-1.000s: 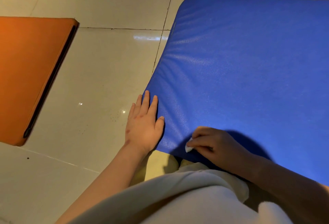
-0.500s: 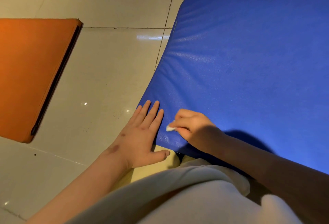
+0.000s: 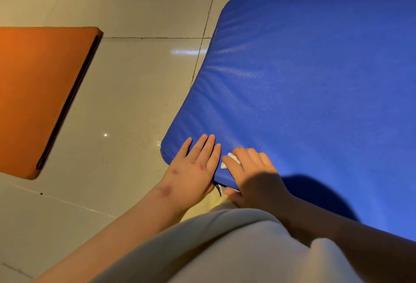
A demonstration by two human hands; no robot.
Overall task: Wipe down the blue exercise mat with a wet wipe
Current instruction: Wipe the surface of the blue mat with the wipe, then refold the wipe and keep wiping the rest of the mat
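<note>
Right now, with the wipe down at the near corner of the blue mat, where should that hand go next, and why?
Probably sweep the right hand away from the body, up the blue mat. It presses the wet wipe at the near corner, close beside the flat left hand, and a wide stretch of mat lies beyond it.

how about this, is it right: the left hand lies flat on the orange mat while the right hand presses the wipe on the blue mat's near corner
Not quite. The head view shows the left hand flat on the blue mat, beside the right hand; the orange mat lies apart, untouched. The right hand presses the wipe on the near corner.
</note>
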